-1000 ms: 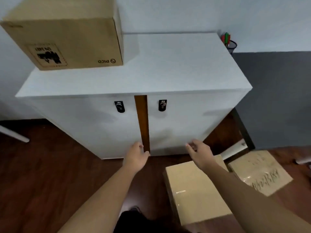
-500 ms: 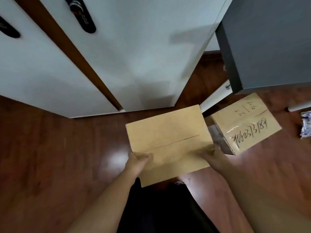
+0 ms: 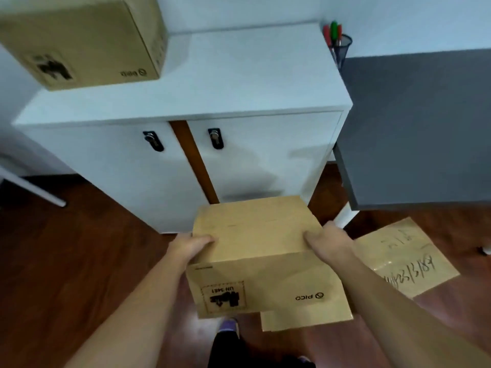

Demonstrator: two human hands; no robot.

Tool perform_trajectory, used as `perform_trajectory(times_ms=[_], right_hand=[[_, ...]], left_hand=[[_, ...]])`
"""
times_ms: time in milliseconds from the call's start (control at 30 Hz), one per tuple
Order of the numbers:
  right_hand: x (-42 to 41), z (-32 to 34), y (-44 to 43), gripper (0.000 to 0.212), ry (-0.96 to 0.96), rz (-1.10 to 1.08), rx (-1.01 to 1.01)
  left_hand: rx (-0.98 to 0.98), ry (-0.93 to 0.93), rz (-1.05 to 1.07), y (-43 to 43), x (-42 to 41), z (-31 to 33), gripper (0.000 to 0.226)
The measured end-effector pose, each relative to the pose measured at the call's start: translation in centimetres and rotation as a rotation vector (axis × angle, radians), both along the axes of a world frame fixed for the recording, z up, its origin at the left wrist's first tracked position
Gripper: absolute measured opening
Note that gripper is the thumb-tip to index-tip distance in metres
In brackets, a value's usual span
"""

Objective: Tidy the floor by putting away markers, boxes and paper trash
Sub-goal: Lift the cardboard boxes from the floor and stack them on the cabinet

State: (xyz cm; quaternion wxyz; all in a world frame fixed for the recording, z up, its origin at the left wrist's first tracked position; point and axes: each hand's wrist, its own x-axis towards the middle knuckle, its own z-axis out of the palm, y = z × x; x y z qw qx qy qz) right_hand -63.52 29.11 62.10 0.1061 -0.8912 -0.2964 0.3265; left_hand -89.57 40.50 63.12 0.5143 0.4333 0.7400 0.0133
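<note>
My left hand (image 3: 186, 245) and right hand (image 3: 327, 243) curl fingers (image 3: 205, 239) over the box (image 3: 255, 232), steadying it for the cabinet (image 3: 239, 75) at twelve o'clock.

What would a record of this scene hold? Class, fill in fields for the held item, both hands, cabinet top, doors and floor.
Held item: cardboard box, printed side facing the camera, before the cabinet
Left hand: grips the box's left edge
Right hand: grips its right edge
Cabinet top: second cardboard box at left, mesh cup with markers at right rear
Doors: both closed
Floor: taped box with handwriting, at right
</note>
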Motion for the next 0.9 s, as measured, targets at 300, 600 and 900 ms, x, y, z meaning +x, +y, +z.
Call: perform_trajectory(times_ms=[300,600,900], right_hand=[[-2.2,25.2,4.0,0.040,-0.184,0.227,0.428],[-0.5,34.6,9.9,0.048,-0.316,0.020,0.847],[-0.8,24.2,18.7,0.049,-0.079,-0.206,0.881]], left_hand=[[0.154,0.023,-0.084,4.9,-5.5,22.8,0.079],[0.521,-0.203,-0.126,12.5,-2.3,33.1,0.050],[0.678,-0.401,-0.123,21.4,1.9,24.3,0.060]])
